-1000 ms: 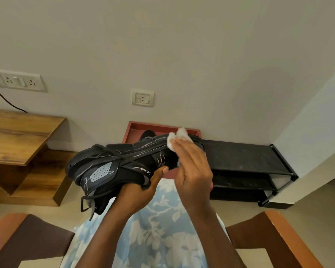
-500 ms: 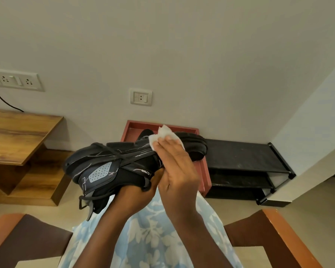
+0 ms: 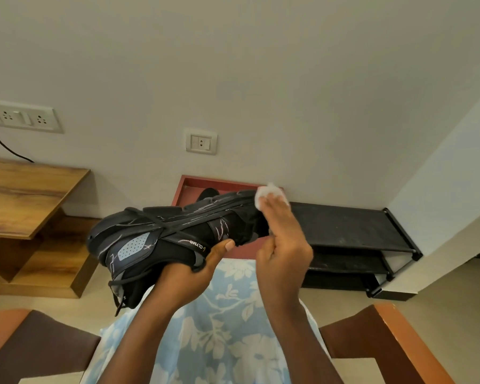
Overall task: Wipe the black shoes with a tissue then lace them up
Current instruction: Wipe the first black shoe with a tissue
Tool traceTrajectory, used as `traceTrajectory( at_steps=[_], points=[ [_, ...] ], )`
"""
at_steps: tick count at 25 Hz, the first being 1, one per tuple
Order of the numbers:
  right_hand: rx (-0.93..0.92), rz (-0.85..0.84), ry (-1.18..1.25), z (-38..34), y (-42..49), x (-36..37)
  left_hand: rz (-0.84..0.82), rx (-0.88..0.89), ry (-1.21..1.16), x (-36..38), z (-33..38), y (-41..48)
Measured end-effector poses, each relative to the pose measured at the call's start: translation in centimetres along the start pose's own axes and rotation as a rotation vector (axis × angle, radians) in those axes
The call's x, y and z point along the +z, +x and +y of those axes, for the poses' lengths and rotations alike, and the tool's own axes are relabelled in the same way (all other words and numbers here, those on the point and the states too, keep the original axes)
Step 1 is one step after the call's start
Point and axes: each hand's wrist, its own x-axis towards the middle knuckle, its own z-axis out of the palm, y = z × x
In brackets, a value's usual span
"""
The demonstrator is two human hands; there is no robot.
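Moved off the middle of the black shoe (image 3: 161, 234), the tissue (image 3: 265, 193) now sits at the shoe's right end, pressed there under the straightened fingers of the right hand (image 3: 281, 245). The left hand (image 3: 186, 275) grips the shoe from beneath, thumb curled up its side.

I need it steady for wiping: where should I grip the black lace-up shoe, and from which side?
Grip the black lace-up shoe at its middle from below, as the left hand does, thumb on its side. It lies sideways, sole turned away, leaving both ends free for the white tissue under the right hand.
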Motion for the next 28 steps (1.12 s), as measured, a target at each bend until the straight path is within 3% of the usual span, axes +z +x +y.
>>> traceTrajectory(
  at_steps=[3, 5, 10, 18, 28],
  points=[
    [-0.233, -0.105, -0.062, -2.7, -0.2, 0.8, -0.024, 0.011, 0.090, 0.0, -0.2, 0.0],
    [-0.266, -0.106, -0.073, -1.9, 0.1, 0.5, 0.003, -0.017, 0.032, -0.1, 0.1, -0.2],
    [0.095, 0.085, 0.022, 1.9, 0.7, -1.4, 0.010, -0.144, -0.294, -0.7, 0.7, -0.2],
    [0.181, 0.178, 0.042, -0.3, -0.3, -1.2, -0.009, -0.429, -0.911, -0.5, 2.2, 0.2],
    [0.088, -0.039, -0.103, -1.2, 4.4, -1.6, 0.023, -0.384, -0.831, -1.7, 2.0, 0.5]
  ],
)
